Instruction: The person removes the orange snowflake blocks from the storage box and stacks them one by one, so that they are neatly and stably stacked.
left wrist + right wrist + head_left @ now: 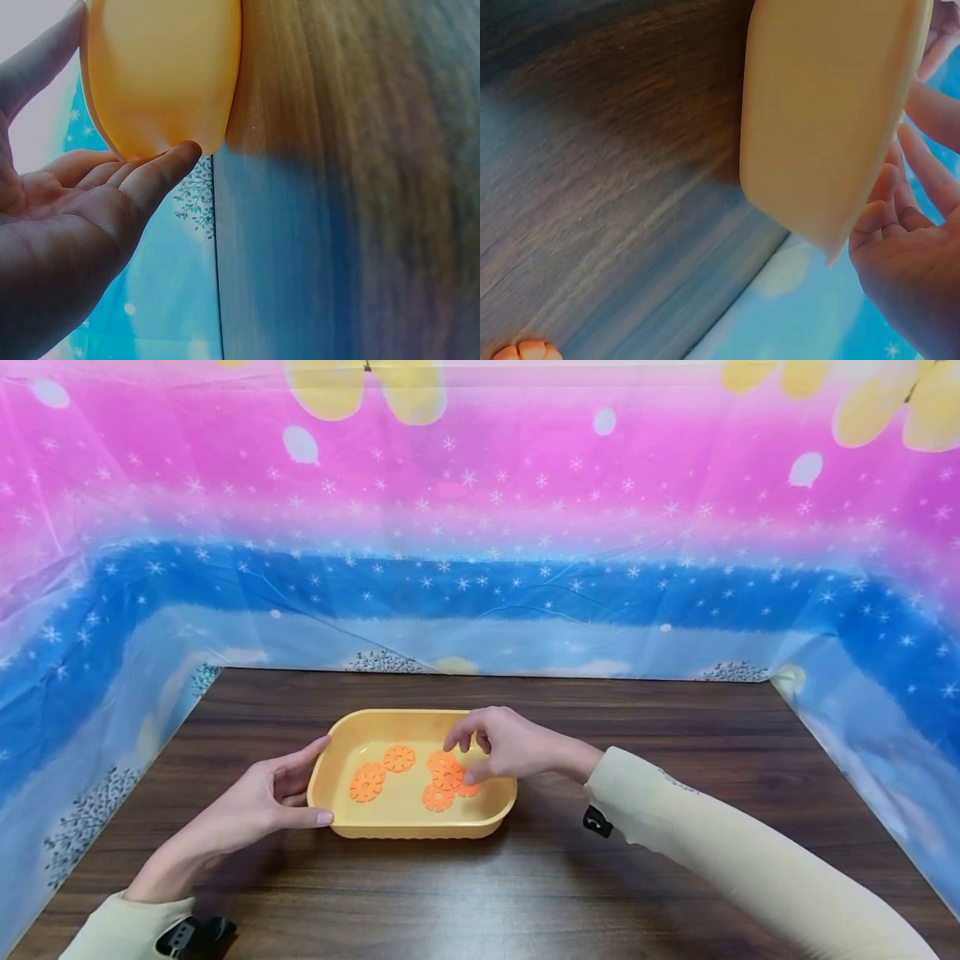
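A yellow plastic tray (405,831) with rounded corners sits on the table. My left hand (258,797) holds its left end, thumb at the near corner of the rim and fingers farther back. Inside lie several orange notched discs: overlapping ones at the left (367,782), a single disc (399,758) beside them, and a cluster (447,772) toward the right. Over that cluster reaches my right hand (510,743), bent fingers pointing down and thumb tip beside a disc. Its thumb and index finger stand apart. The tray wall (817,112) hides the discs in the right wrist view.
The dark wood table (645,893) extends around the tray. A pink and blue patterned cloth (480,527) hangs along its back and sides. In the right wrist view, an orange scalloped piece (529,351) shows at the lower left corner.
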`<control>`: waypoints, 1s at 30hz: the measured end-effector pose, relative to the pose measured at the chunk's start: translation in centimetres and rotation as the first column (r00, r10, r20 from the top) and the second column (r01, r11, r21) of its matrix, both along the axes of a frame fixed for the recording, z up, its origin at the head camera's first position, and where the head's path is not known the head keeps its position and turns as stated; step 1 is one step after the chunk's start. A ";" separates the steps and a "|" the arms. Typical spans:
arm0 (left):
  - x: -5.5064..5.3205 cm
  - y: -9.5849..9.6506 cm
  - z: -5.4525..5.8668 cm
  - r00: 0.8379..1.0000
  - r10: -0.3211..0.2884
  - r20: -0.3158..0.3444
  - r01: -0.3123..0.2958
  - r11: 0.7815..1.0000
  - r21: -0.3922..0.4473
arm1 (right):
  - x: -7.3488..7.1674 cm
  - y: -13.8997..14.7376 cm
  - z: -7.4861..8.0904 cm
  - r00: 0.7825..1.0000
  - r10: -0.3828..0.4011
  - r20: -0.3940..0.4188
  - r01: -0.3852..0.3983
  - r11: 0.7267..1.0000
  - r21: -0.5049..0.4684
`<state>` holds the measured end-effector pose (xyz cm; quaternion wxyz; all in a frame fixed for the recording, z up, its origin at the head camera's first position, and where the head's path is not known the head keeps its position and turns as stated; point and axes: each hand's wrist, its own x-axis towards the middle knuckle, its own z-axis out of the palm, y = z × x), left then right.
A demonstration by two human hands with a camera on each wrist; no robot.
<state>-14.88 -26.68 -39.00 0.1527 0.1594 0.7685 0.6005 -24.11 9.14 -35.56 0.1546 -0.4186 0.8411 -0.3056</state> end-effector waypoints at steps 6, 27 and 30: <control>0.0 0.0 0.0 1.000 -0.008 0.011 0.008 1.000 0.011 | -0.1 -0.9 -0.5 0.999 0.035 0.039 -0.036 0.999 0.024; 0.0 0.0 0.1 1.000 0.012 0.025 -0.011 1.000 -0.027 | -0.9 -3.7 -1.9 0.994 0.110 -0.015 -0.107 0.984 0.141; -0.1 0.0 0.1 1.000 0.012 0.022 -0.011 0.999 -0.030 | -1.0 -4.0 -2.1 0.992 0.124 -0.018 -0.120 0.982 0.149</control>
